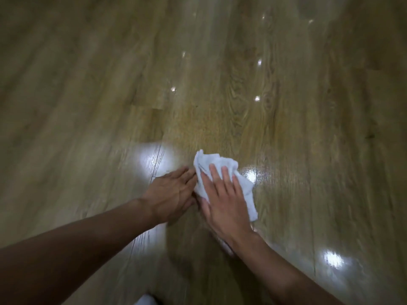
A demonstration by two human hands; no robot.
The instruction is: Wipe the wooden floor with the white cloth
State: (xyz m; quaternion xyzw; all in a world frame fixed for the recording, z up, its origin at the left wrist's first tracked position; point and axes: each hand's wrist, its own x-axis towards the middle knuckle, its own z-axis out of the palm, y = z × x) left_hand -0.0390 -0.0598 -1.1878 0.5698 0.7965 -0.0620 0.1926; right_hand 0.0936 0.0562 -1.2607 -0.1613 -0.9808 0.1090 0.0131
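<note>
At the very near edge, just left of centre, sits a small white patch (pixel 145 300), too cropped to tell what it is. Two bare forearms come in from the near corners, the left forearm (pixel 72 245) from the near left and the right forearm (pixel 284 267) from the near right, and they converge toward the middle.

The wooden floor (pixel 242 95) fills the whole view. Its planks run from near to far, and one plank seam (pixel 159 154) passes just left of the hands. Boards stretch left, right and far of the hands out to every edge of the picture. A wide glare (pixel 152 161) lies on the floor to the left of the hands, and another bright reflection (pixel 334 259) lies near right.

The left hand (pixel 174 192) lies palm down on the boards with straight fingers pointing far and right. It holds nothing. Its fingertips reach the left edge of the white cloth (pixel 220 161), and whether they touch it or stop just beside it cannot be told.

The right hand (pixel 222 199) lies flat on top of the cloth, palm down, with its fingers (pixel 225 176) straight and slightly spread, pressing the cloth onto the floor. The cloth is crumpled and lies at the centre of the view. It shows beyond the fingertips on the far side and along the right side of the hand.

Farther off, small glints (pixel 257 98) dot the shiny boards. The outer parts of the view are blurred.
</note>
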